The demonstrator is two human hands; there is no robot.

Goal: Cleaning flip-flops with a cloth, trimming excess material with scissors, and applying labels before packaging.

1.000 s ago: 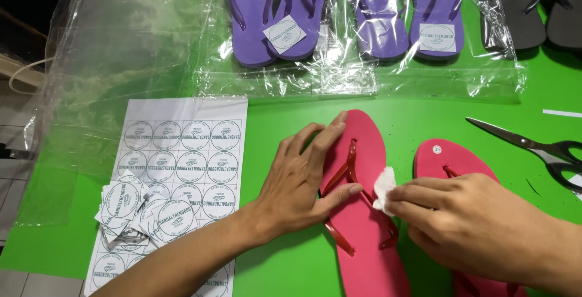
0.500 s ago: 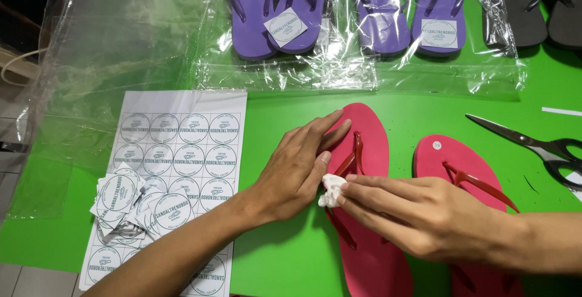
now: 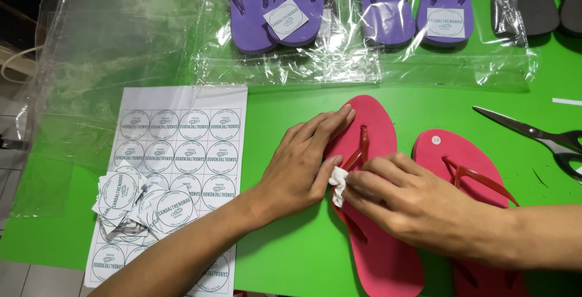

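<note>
Pink foam sandal (image 3: 382, 254), lying sole-down on the green table (image 3: 291, 254), toe pointing away from the camera, with a red strap (image 3: 359, 151) running down its middle. Left hand (image 3: 303, 163) lies flat over the sandal's left edge, fingers stretched toward the toe, closed on nothing, thumb touching a small white tag (image 3: 337, 185). Right hand (image 3: 406, 203) crosses the sandal from the right, fingertips pinched together on the same tag, which sits at the sandal's left edge just beside the strap. Second pink sandal (image 3: 467, 157), just right of the first, partly covered by the right forearm; red strap visible, small round white sticker near its toe. Scissors (image 3: 539, 136), grey blades and dark handles, at the right edge of the table, well apart from both hands. Label sheet (image 3: 182, 139), white paper printed with rows of round marks, left of the left forearm; a loose heap of cut labels (image 3: 130, 203) rests on its lower left part. Clear plastic bags (image 3: 121, 48) spread over the far left of the table. Purple sandals (image 3: 273, 6), in clear wrap with white square tags, lined along the far edge; a dark pair (image 3: 545, 0) at the far right corner.
</note>
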